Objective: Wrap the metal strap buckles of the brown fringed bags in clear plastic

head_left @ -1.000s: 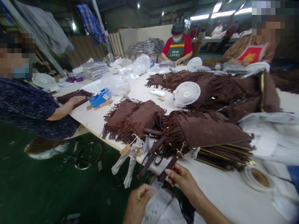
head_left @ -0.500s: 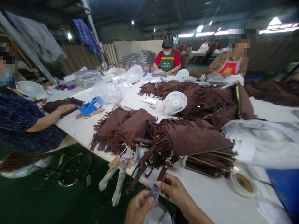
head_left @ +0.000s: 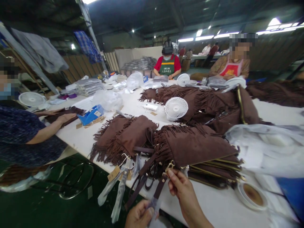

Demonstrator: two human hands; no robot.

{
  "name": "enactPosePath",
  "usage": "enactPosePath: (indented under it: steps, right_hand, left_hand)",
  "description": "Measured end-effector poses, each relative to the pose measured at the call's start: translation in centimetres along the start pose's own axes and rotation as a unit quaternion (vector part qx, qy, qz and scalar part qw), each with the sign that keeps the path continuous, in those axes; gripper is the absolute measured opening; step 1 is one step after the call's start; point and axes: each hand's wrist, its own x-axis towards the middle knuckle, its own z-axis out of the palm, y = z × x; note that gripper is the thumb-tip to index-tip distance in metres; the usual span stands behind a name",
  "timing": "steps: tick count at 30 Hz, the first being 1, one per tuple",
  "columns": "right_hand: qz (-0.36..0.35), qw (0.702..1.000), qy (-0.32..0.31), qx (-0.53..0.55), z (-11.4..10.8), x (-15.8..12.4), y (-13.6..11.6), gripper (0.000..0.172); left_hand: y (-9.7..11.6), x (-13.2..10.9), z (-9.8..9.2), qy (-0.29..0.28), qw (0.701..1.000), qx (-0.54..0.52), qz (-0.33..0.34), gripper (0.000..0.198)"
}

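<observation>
Low in the view, my left hand (head_left: 140, 214) is closed on the lower end of a dark brown wrist strap (head_left: 159, 190), where a clear plastic sleeve (head_left: 155, 204) covers it. My right hand (head_left: 182, 186) pinches at the strap's top, by its gold clasp (head_left: 170, 165). This strap hangs from a stack of brown fringed bags (head_left: 199, 144) with gold zips. To the left lie more fringed bags (head_left: 135, 133). Straps in plastic sleeves (head_left: 121, 193) with a cardboard tag (head_left: 114, 174) dangle over the table edge.
A white fan (head_left: 176, 108) stands behind the bags. A blue tape dispenser (head_left: 91, 114) sits at left, near a co-worker's hand (head_left: 65, 118). A tape roll (head_left: 252, 194) and plastic bags (head_left: 266, 145) lie at right. Two people work across the table.
My right hand has moved up along the strap, from near the sleeve to the gold clasp. My left hand still grips the lower end. The view has shifted slightly.
</observation>
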Motion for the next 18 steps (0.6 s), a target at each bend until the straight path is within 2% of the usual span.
enactPosePath:
  steps: [3,9,14,18]
  right_hand:
    - [0.013,1.000,0.005,0.003,0.0,0.0,0.0,0.036]
    - [0.021,1.000,-0.010,-0.005,-0.5,-0.1,-1.1,0.031]
    - [0.027,1.000,-0.006,-0.004,-0.5,-0.1,-1.1,0.031]
    - [0.013,1.000,-0.011,-0.011,-0.5,0.1,-1.2,0.032]
  left_hand:
    - [0.7,0.7,0.6,-0.005,1.000,-0.019,-0.015,0.052]
    - [2.9,2.1,2.8,0.030,0.997,-0.068,-0.005,0.049]
    - [4.8,3.1,4.7,0.023,0.998,-0.052,0.030,0.042]
    - [5.5,3.9,5.6,0.021,0.998,-0.040,0.052,0.042]
